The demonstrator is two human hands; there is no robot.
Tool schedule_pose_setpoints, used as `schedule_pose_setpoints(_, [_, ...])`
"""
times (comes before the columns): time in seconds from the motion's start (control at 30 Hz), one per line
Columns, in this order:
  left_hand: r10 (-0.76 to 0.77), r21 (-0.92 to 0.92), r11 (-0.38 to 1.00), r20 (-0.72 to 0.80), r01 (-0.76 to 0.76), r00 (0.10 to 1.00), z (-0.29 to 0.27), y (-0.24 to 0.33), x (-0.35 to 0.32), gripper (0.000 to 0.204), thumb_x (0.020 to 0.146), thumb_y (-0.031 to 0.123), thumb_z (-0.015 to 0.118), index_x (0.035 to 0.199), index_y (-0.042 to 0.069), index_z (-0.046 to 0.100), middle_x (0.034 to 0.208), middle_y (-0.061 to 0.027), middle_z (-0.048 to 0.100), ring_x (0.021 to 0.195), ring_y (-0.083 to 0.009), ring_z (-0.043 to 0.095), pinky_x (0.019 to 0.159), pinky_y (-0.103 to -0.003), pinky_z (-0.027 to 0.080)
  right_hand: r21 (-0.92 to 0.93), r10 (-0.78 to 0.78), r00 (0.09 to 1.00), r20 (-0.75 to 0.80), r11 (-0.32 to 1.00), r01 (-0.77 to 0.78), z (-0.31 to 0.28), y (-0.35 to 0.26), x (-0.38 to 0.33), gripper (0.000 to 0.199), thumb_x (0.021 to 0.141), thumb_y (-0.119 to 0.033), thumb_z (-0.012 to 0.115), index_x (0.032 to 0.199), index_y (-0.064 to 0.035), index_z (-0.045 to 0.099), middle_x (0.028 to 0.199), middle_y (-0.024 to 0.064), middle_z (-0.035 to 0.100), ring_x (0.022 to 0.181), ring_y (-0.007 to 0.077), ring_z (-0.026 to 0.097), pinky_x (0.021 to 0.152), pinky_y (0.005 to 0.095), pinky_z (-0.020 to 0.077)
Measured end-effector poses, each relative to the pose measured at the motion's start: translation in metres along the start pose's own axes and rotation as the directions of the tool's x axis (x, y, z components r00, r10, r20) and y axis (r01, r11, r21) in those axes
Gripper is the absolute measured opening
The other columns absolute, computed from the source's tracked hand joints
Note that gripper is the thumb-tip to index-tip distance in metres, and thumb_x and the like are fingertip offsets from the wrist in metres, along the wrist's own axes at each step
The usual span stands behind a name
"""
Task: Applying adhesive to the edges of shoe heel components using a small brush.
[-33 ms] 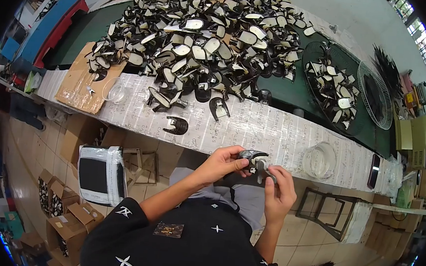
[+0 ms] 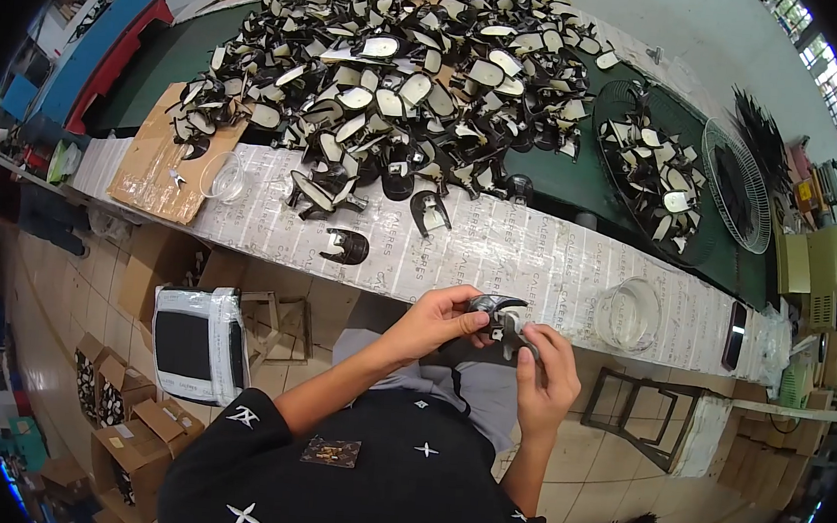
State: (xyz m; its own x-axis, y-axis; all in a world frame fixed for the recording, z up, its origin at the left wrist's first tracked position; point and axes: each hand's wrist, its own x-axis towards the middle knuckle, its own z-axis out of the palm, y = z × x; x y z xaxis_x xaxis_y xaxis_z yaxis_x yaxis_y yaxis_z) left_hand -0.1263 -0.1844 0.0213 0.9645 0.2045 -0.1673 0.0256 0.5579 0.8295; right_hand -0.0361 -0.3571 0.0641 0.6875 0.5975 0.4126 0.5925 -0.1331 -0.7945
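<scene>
Both hands meet over the lap: left hand (image 2: 438,320) and right hand (image 2: 545,372) fingers grasping one shoe part (image 2: 501,315), pile (image 2: 393,83) at twelve o'clock.

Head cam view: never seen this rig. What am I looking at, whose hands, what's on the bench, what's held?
There is no machine here. A person wears a wide fisheye camera on the head, and it looks down at their own two hands. That is why straight edges curve near the rim and the forearms come in from below.

The left hand and the right hand meet just in front of the bench edge. Together they hold one small dark shoe part with a pale curved edge.

On the bench, covered in printed paper, lies a big pile of similar black and white parts. One single part lies apart near the edge. A clear bowl stands to the right, another one to the left beside flat cardboard. Boxes sit on the floor.
</scene>
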Motion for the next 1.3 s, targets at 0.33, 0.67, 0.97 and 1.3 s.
schedule_pose_setpoints(0.33, [-0.043,0.026,0.999,-0.020,0.044,0.999,0.005,0.009,0.001,0.023,0.094,0.015,0.063,0.109,-0.002,0.058,0.093,-0.0057,0.065,0.083,-0.0109,0.064,0.074,-0.025,0.052,-0.115,-0.072,0.997,-0.030,0.991,0.068,0.008,-0.004,0.006,0.024,0.083,0.003,0.066,0.107,0.0011,0.067,0.106,0.0148,0.063,0.091,0.0262,0.065,0.076,0.0331,0.0538])
schedule_pose_setpoints(0.67, [-0.026,0.042,0.999,-0.016,0.027,1.000,-0.001,-0.004,0.008,0.023,0.094,0.016,0.062,0.109,-0.001,0.058,0.095,-0.0068,0.066,0.083,-0.0121,0.066,0.073,-0.025,0.053,-0.286,0.000,0.991,-0.132,0.957,-0.038,0.010,-0.005,0.008,0.022,0.086,0.001,0.064,0.108,0.0008,0.066,0.105,0.0150,0.063,0.091,0.0276,0.064,0.077,0.0348,0.0516])
schedule_pose_setpoints(0.97, [-0.144,-0.097,0.986,-0.058,0.138,0.988,-0.003,0.000,0.010,0.029,0.098,0.021,0.057,0.113,-0.003,0.055,0.099,-0.0121,0.065,0.083,-0.0174,0.070,0.071,-0.023,0.058,-0.042,0.213,0.964,-0.156,0.974,-0.222,0.004,-0.010,0.004,0.023,0.086,0.001,0.065,0.109,0.0007,0.067,0.106,0.0142,0.063,0.085,0.0191,0.065,0.067,0.0276,0.0560])
schedule_pose_setpoints(1.3, [-0.139,-0.158,0.979,-0.070,0.127,0.988,-0.003,-0.003,0.014,0.026,0.098,0.019,0.055,0.112,-0.003,0.054,0.098,-0.0126,0.066,0.083,-0.0191,0.070,0.070,-0.023,0.060,0.102,0.291,0.954,-0.068,0.954,-0.283,0.015,-0.012,0.002,0.023,0.087,0.001,0.064,0.109,0.0020,0.067,0.106,0.0134,0.063,0.087,0.0169,0.065,0.069,0.0268,0.0577])
